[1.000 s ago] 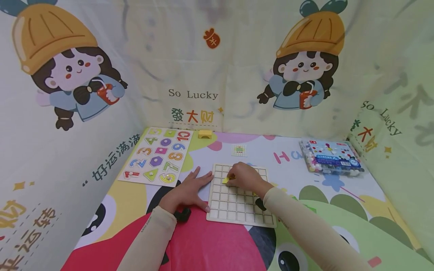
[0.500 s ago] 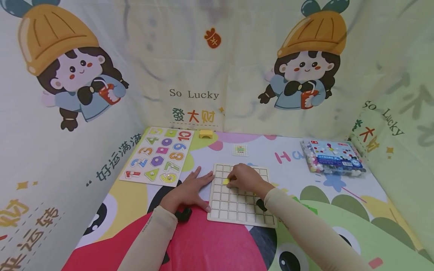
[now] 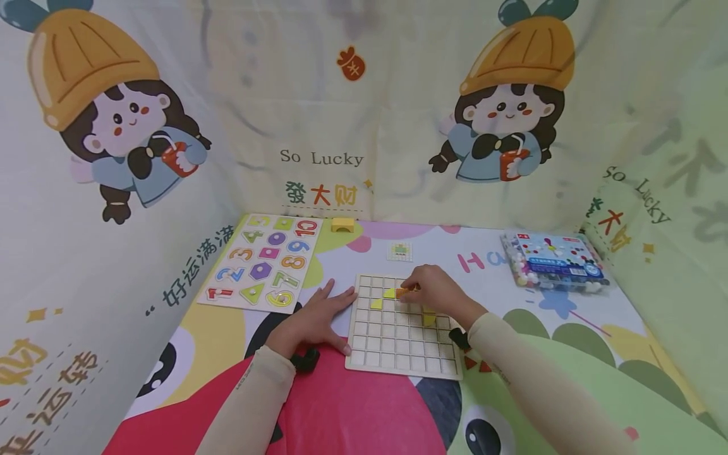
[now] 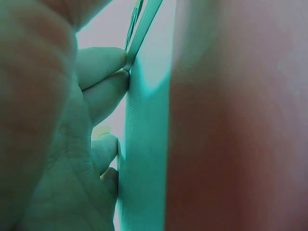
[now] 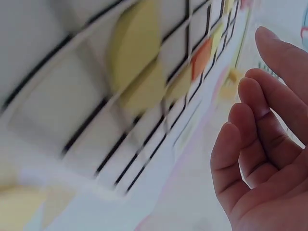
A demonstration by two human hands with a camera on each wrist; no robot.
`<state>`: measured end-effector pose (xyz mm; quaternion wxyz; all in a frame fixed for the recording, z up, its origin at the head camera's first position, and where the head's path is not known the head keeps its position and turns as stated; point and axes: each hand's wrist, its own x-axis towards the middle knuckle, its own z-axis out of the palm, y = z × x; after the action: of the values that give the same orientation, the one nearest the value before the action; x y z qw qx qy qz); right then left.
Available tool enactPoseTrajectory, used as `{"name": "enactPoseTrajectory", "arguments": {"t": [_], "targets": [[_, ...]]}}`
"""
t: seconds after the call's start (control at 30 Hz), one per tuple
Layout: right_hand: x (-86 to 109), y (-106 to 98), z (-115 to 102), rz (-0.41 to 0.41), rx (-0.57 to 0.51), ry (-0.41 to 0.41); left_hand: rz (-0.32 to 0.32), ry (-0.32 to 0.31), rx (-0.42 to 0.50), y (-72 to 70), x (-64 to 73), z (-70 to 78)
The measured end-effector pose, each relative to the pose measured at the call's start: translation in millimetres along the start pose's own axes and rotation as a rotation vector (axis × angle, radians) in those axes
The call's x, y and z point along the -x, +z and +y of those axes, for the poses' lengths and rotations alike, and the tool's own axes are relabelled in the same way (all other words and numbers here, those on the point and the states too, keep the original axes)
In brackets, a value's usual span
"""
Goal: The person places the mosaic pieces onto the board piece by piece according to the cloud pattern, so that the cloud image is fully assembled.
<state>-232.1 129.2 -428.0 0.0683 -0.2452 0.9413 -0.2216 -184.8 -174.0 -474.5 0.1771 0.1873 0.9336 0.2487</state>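
A wooden grid board point(image 3: 392, 347) lies in the middle of the table. My left hand point(image 3: 309, 319) spreads along its left side, with fingertips and thumb at the edge; in the left wrist view, fingers point(image 4: 103, 96) press against the board's side. Over the upper right of the grid is my right hand point(image 3: 438, 291), its fingertips close to an orange piece point(image 3: 400, 293). The right wrist view shows these fingers point(image 5: 226, 149) loosely bent with nothing between them. Yellow pieces sit in squares left of the orange one point(image 3: 389, 293), lower left point(image 3: 376, 304) and under the hand point(image 3: 429, 318).
A number puzzle board point(image 3: 258, 262) lies at the left. Behind the grid are a small pattern card point(image 3: 400, 251) and a yellow arch block point(image 3: 343, 225). A clear box of beads point(image 3: 554, 262) stands at the back right. Small red triangles point(image 3: 483, 366) show beside the right sleeve.
My right hand has let go of the yellow piece at the upper left and moved right, uncovering the yellow and orange pieces. The left hand has stayed at the board's edge.
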Motion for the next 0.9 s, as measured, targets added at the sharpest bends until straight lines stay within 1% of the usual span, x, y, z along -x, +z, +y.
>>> {"name": "enactPoseTrajectory", "arguments": {"t": [0.23,0.3,0.43,0.6,0.77,0.9], "targets": [[26.5,-21.5,35.6,0.027,-0.046,0.165,0.010,-0.007,-0.019,0.7,-1.5,-0.7],[35.4,-25.3,45.5,0.038,-0.055,0.192,0.013,-0.008,-0.022,1.0,-2.1,-0.9],[53.9,-31.1,64.6,0.058,-0.052,0.216,0.007,-0.001,-0.021,1.5,-2.0,-0.7],[73.7,-37.1,85.0,0.052,-0.057,0.213,0.006,0.010,-0.016,0.8,-1.0,0.1],[89.2,-38.3,99.2,0.030,-0.097,0.231,0.010,0.010,-0.019,0.0,-0.8,1.4],[96.4,-35.4,105.7,0.026,-0.103,0.237,0.008,0.006,-0.021,-0.2,-0.1,2.2]]}}
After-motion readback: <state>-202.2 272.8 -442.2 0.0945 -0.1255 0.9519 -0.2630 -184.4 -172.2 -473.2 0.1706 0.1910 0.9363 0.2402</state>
